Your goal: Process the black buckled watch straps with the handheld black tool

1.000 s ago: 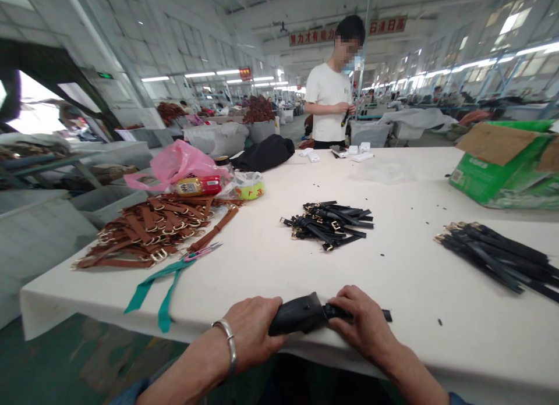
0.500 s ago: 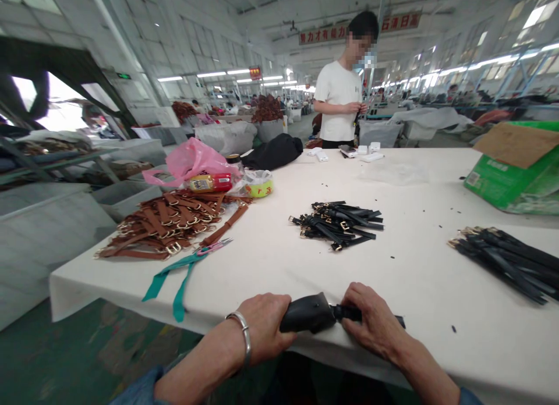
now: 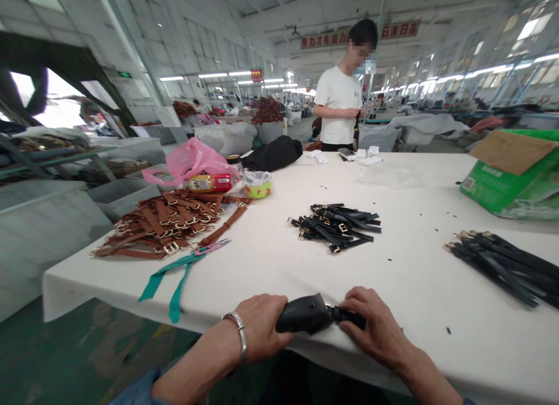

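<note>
At the table's (image 3: 262,265) near edge your left hand (image 3: 259,329) clamps the black leather piece (image 3: 303,315); your right hand (image 3: 375,326) pinches its strap (image 3: 349,318); seemingly mid-fitting; steady alignment needed next.

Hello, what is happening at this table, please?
A person works at the near edge of a white table. The left hand grips a black punch-like tool, and the right hand holds a black strap at its tip. Further back lie a pile of short black straps, brown straps at left and long black straps at right. A co-worker stands at the far end, handling something dark.
</note>
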### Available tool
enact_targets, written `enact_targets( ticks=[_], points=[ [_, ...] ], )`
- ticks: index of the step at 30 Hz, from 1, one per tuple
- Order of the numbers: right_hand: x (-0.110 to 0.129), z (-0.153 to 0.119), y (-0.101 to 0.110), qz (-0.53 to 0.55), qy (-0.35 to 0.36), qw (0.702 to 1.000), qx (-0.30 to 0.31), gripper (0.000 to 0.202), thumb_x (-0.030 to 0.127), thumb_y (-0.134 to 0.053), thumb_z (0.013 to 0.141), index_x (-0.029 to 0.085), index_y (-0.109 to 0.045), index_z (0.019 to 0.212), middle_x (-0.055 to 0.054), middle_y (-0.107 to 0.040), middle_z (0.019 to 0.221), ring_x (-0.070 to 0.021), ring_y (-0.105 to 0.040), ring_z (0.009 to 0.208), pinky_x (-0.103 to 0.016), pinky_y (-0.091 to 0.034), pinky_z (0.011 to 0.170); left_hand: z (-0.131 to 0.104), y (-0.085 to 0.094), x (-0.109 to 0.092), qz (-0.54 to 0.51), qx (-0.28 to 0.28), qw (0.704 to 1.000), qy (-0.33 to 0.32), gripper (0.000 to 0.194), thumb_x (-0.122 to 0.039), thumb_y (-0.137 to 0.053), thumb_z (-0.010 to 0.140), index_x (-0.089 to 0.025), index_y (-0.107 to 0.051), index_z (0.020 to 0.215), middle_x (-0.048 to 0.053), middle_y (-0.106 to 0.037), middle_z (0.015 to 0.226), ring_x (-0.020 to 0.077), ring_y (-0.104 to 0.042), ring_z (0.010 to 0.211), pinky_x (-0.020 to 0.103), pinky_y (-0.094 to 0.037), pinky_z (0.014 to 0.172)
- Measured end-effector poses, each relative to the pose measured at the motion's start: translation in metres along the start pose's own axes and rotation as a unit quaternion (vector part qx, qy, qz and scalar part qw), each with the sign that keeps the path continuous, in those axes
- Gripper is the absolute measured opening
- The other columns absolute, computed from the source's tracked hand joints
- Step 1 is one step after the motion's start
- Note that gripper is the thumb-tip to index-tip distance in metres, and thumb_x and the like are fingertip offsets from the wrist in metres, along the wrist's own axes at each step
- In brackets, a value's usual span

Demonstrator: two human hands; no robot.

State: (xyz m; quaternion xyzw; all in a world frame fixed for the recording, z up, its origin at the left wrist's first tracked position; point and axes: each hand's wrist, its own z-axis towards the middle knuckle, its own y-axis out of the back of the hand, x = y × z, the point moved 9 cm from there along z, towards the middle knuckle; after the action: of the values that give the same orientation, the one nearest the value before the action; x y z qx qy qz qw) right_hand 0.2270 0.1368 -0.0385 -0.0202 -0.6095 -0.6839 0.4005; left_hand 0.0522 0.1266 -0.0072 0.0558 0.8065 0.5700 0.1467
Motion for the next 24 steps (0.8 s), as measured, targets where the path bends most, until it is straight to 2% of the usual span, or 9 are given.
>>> enact_targets(
  ticks=[6, 12, 18, 24],
  points=[
    [-0.005, -0.009, -0.008, 0.014, -0.021, 0.999, -0.041, 0.013, 0.027, -0.053, 0.078, 0.026, -0.064, 0.085, -0.004, -0.058, 0.088, -0.0189, -0.051, 0.082, -0.033, -0.036, 0.072, -0.003, 0.001, -0.003, 0.008, 0.030, 1.000, 0.002, 0.030, -0.042, -0.046, 0.069, -0.022, -0.057, 0.088, 0.006, -0.064, 0.084, 0.0236, -0.059, 0.080, 0.031, -0.043, 0.066],
    [0.000, -0.009, -0.009, 0.035, -0.005, 0.998, -0.059, 0.012, 0.022, -0.050, 0.079, 0.022, -0.062, 0.076, -0.004, -0.058, 0.083, -0.0178, -0.050, 0.079, -0.032, -0.036, 0.070, -0.004, 0.003, -0.003, 0.013, 0.026, 1.000, 0.003, 0.028, -0.042, -0.047, 0.068, -0.022, -0.056, 0.086, 0.006, -0.064, 0.084, 0.0235, -0.058, 0.079, 0.031, -0.044, 0.066],
    [0.001, -0.001, -0.014, 0.040, -0.037, 0.998, -0.011, 0.009, 0.019, -0.046, 0.079, 0.019, -0.049, 0.071, -0.001, -0.053, 0.077, -0.0162, -0.047, 0.075, -0.030, -0.033, 0.070, -0.001, -0.001, 0.001, 0.041, 0.003, 0.999, 0.004, 0.027, -0.041, -0.048, 0.066, -0.023, -0.056, 0.085, 0.005, -0.063, 0.080, 0.0217, -0.058, 0.075, 0.029, -0.043, 0.063],
    [-0.005, 0.004, -0.017, 0.107, -0.060, 0.992, 0.016, 0.013, 0.020, -0.041, 0.082, 0.020, -0.046, 0.070, 0.003, -0.054, 0.075, -0.0135, -0.048, 0.074, -0.029, -0.031, 0.074, 0.000, -0.001, 0.000, 0.055, -0.009, 0.998, -0.003, 0.028, -0.042, -0.049, 0.065, -0.023, -0.056, 0.085, 0.005, -0.063, 0.078, 0.0220, -0.058, 0.074, 0.030, -0.042, 0.062]
  ],
)
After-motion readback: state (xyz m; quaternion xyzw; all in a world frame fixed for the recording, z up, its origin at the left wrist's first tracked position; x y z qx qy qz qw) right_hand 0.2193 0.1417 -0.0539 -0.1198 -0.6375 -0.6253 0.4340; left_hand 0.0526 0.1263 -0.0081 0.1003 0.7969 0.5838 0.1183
